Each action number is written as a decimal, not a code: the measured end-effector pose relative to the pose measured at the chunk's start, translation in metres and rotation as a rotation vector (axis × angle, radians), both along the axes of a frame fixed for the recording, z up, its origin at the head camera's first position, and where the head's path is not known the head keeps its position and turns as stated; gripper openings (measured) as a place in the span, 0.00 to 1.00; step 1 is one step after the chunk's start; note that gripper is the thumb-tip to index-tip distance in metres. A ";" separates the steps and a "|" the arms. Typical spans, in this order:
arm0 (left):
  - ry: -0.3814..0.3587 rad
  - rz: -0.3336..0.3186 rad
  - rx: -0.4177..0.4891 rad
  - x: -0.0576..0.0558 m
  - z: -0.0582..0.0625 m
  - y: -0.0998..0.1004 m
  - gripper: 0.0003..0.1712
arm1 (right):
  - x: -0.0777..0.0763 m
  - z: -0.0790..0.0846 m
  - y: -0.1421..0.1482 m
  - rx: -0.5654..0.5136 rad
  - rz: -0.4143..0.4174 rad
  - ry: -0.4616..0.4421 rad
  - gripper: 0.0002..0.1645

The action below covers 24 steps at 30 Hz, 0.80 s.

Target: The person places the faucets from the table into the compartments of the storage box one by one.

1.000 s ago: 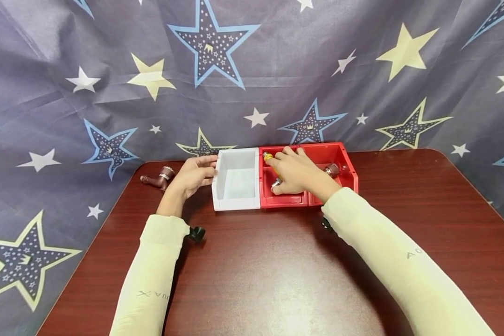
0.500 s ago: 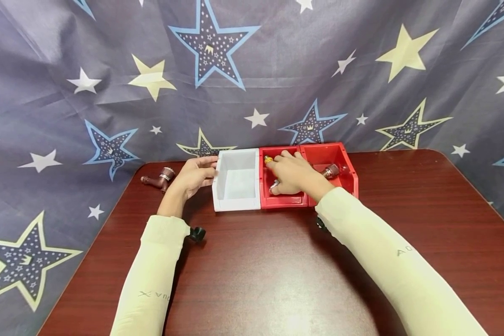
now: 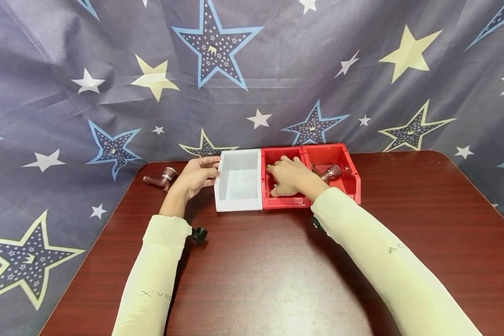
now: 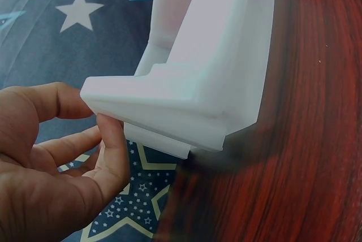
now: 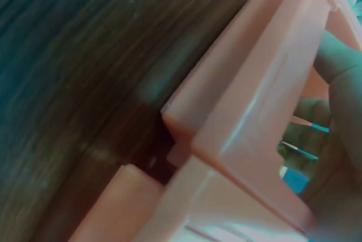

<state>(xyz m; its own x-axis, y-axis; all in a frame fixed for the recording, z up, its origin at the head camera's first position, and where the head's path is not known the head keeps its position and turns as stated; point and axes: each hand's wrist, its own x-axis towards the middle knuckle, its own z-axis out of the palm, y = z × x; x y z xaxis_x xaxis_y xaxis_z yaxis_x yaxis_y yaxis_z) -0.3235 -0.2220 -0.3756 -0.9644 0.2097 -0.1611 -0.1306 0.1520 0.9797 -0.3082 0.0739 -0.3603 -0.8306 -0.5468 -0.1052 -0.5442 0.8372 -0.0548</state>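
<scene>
My left hand (image 3: 195, 176) pinches the left wall of a white open-front bin (image 3: 238, 205); in the left wrist view its fingers meet the bin's edge from both sides. Beside that bin stands a red bin (image 3: 283, 202), and my right hand (image 3: 291, 176) reaches down inside it. The right hand's fingers curl round a slim fitting with yellow and silver parts, now mostly hidden beneath them. In the right wrist view, the red bin's wall (image 5: 254, 83) covers part of the hand.
Another red bin (image 3: 353, 175) adjoins on the right, with a brown tap-like fitting (image 3: 331, 173) in it. A similar brown fitting (image 3: 161, 179) lies on the brown table (image 3: 252, 261), left of my left hand. A star-patterned cloth (image 3: 252, 70) hangs behind.
My right hand has moved slightly left and lower into the middle bin, and the yellow and silver fitting has sunk with it, showing less. My left hand stays at the white bin.
</scene>
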 end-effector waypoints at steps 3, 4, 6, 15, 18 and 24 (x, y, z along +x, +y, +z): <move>0.001 0.002 0.002 0.000 -0.001 0.001 0.35 | -0.001 -0.002 0.000 -0.010 -0.001 0.001 0.46; 0.000 0.004 0.004 -0.001 -0.001 0.001 0.36 | -0.001 -0.003 0.000 -0.011 0.000 0.003 0.45; -0.001 0.006 0.006 -0.001 -0.001 0.002 0.36 | -0.002 -0.003 0.000 -0.012 0.001 0.010 0.46; 0.000 0.011 0.001 0.001 0.000 0.002 0.36 | -0.002 -0.004 -0.003 0.013 -0.010 -0.005 0.48; -0.003 0.012 0.000 0.001 0.001 0.002 0.36 | -0.002 -0.005 -0.003 0.023 -0.014 -0.012 0.48; -0.007 0.015 -0.009 0.001 0.001 0.002 0.36 | -0.003 -0.007 -0.004 0.035 -0.017 -0.016 0.47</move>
